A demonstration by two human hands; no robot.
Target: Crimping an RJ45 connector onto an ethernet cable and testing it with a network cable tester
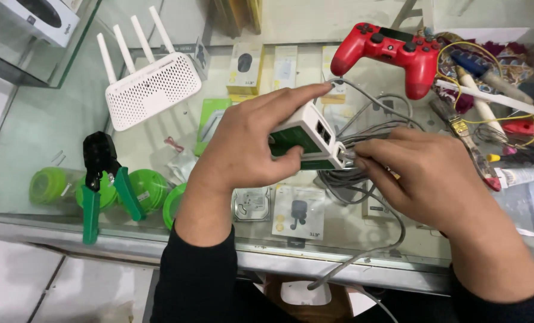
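Note:
My left hand [246,143] grips a small white and green box with cable sockets [307,139], holding it above a glass counter; the forefinger stretches along its top. My right hand [425,179] pinches the plug end of a grey cable [346,154] right at one socket on the box's side. The rest of the grey cable [362,179] lies coiled under both hands and one strand trails off the counter's near edge.
A white router with several antennas [150,87] lies at the back left. A green-handled crimping tool [99,179] rests on the glass counter [34,137] at left. A red game controller [392,51] sits at the back right beside screwdrivers and wires [488,78]. Boxed goods show under the glass.

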